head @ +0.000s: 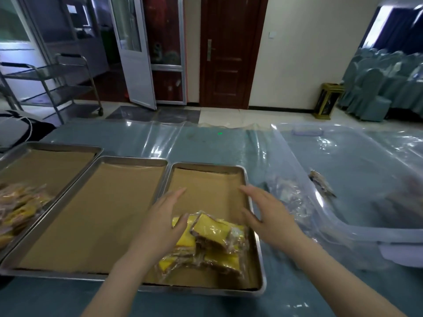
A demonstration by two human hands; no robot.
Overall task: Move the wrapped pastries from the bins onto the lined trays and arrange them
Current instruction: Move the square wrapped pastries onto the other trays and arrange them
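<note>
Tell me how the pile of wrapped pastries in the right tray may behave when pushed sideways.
The wrapped pastries lie loosely stacked and tilted, so a push would probably topple the top one. Their glossy film looks slippery, so they may slide easily over the paper liner.

Dark wooden door (pixel 229 53), cream wall (pixel 309 42), steel trolley (pixel 52 88)

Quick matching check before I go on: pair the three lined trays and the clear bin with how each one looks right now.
1. left paper-lined steel tray
2. middle paper-lined steel tray
3. right paper-lined steel tray
4. clear plastic bin

a. holds no pastries
b. stands right of all trays
c. yellow wrapped pastries piled at near end
d. pastry heap toward its left side

Pairs: 1-d, 2-a, 3-c, 4-b.
</note>
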